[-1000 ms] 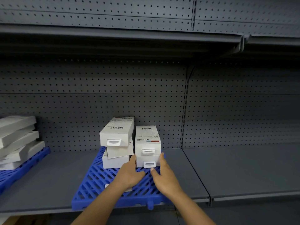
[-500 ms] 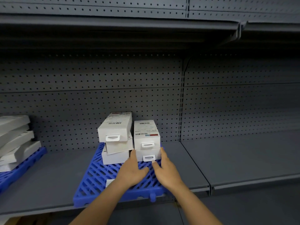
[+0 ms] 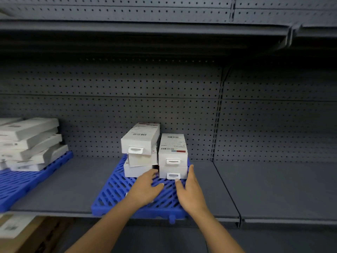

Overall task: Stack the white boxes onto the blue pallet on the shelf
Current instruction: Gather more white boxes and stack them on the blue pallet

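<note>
left hand (image 3: 145, 189) lay spread over blue slatted plastic pallet (image 3: 116, 194) | right hand (image 3: 189, 190) — fingers straight — flanked lower white cardboard box (image 3: 172, 171) | pallet sat on grey metal shelf (image 3: 73, 179)

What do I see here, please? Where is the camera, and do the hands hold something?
No machine here: a person wears the camera on the head, so the picture looks down at that person's own arms. On the grey metal shelf lies a blue plastic lattice pallet. It carries white cardboard boxes: a left stack of three and a right stack of two. The left hand and right hand reach open toward the right stack's lower box; neither grips anything. Far left, another blue pallet bears flat white boxes.
</note>
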